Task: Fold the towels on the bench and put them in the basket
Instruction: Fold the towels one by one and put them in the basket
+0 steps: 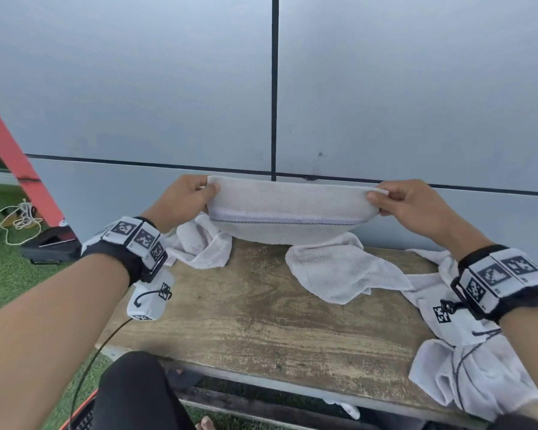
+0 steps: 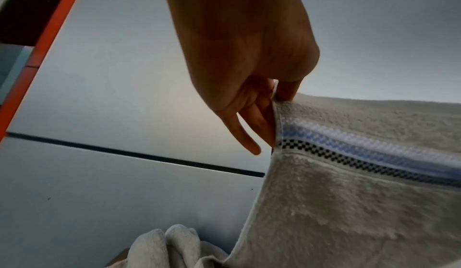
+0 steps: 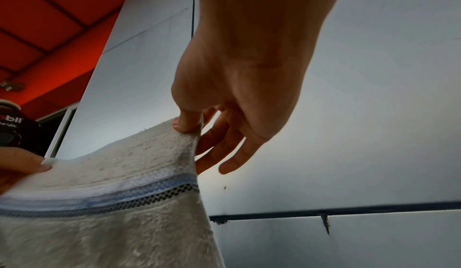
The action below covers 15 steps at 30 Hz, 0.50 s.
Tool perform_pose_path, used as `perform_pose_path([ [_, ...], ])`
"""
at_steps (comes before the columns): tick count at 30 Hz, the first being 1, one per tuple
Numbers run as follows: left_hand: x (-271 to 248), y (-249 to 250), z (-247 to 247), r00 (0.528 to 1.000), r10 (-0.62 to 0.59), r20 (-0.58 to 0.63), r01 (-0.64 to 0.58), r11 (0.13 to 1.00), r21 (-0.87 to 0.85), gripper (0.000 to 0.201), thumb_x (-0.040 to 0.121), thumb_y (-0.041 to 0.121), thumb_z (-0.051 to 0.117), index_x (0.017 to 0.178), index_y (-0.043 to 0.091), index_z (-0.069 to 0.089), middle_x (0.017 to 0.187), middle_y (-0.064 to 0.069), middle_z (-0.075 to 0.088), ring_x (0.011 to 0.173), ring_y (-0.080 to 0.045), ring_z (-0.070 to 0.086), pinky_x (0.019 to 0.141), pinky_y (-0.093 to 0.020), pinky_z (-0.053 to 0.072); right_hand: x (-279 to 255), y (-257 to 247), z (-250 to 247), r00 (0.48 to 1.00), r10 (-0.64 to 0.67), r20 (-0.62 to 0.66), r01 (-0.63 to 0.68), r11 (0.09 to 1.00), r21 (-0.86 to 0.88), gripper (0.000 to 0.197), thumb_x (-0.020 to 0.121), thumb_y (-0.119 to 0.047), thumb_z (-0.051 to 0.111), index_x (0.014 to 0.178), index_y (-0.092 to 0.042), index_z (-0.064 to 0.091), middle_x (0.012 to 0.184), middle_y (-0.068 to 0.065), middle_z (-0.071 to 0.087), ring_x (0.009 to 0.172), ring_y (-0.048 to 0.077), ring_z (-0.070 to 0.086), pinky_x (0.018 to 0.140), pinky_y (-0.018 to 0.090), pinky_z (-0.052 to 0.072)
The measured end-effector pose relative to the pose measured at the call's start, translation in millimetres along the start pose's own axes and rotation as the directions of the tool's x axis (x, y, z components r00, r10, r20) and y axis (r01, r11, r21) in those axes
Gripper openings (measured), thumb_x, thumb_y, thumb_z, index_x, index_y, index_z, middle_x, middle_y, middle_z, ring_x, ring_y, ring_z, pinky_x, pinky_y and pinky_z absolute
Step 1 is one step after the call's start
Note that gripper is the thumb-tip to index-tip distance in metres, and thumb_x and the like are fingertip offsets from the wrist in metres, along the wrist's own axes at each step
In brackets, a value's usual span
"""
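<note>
A white towel with a blue and black checked stripe hangs stretched between both hands above the back of the wooden bench. My left hand pinches its top left corner between thumb and fingers. My right hand pinches the top right corner the same way. In the left wrist view the left hand nips the towel edge, with the other fingers hanging loose. In the right wrist view the thumb of the right hand presses on the towel corner. No basket is in view.
Crumpled white towels lie on the bench: one at the back left, one in the middle, a pile at the right edge. A grey panelled wall rises right behind the bench. Green turf and a red post lie left.
</note>
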<state>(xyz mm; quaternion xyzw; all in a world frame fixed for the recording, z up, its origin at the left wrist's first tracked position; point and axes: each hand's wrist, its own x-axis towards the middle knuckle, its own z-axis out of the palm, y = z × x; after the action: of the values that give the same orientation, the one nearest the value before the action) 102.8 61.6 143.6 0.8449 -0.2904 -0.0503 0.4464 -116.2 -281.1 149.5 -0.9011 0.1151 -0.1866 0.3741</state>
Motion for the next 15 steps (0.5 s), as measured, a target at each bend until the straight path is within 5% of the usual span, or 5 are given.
perform_pose_path([
  [4,-19,14,-5,0.998,-0.038,0.058,0.038,0.999,-0.001,0.032,0.103,0.025,0.053,0.099,-0.002,0.069,0.097,-0.019,0.074,0.088,-0.038,0.072,0.085,-0.049,0.060,-20,-21,-12,0.998,0.020,0.065,-0.030,0.987,0.160,0.024,0.097,-0.026,0.064,0.097,-0.005,0.075,0.097,0.012,0.077,0.096,0.030,0.074,0.095,0.040,0.057],
  [7,-36,16,-8,0.968,-0.130,0.216,0.141,0.989,-0.037,0.030,0.097,0.027,0.059,0.083,0.000,0.063,0.078,-0.015,0.063,0.071,-0.032,0.061,0.072,-0.042,0.054,-40,-32,-21,0.954,0.098,0.284,-0.169,0.957,0.237,0.023,0.095,-0.023,0.064,0.105,-0.006,0.076,0.106,0.011,0.077,0.101,0.029,0.073,0.095,0.039,0.054],
  [9,-48,11,-6,0.906,-0.203,0.370,0.221,0.975,-0.009,0.026,0.090,0.031,0.063,0.087,0.006,0.060,0.081,-0.013,0.053,0.074,-0.028,0.049,0.065,-0.035,0.043,-52,-33,-21,0.879,0.133,0.458,-0.242,0.952,0.187,0.026,0.094,-0.025,0.064,0.099,-0.002,0.075,0.098,0.013,0.077,0.090,0.024,0.074,0.089,0.033,0.054],
  [12,-65,0,4,0.804,-0.294,0.517,0.330,0.944,0.024,0.028,0.097,0.022,0.060,0.098,-0.005,0.067,0.087,-0.019,0.065,0.076,-0.029,0.060,0.066,-0.033,0.048,-67,-27,-9,0.790,0.172,0.589,-0.303,0.944,0.130,0.025,0.099,-0.012,0.055,0.080,-0.001,0.067,0.058,-0.004,0.068,0.049,0.003,0.061,0.053,0.010,0.048],
  [15,-78,-13,16,0.727,-0.337,0.598,0.372,0.926,0.070,0.027,0.101,0.016,0.054,0.106,-0.006,0.069,0.097,-0.022,0.074,0.082,-0.029,0.070,0.069,-0.034,0.056,-77,-18,6,0.743,0.214,0.635,-0.344,0.935,0.087,0.025,0.095,-0.024,0.063,0.097,-0.003,0.076,0.087,0.006,0.078,0.076,0.021,0.073,0.069,0.022,0.056],
])
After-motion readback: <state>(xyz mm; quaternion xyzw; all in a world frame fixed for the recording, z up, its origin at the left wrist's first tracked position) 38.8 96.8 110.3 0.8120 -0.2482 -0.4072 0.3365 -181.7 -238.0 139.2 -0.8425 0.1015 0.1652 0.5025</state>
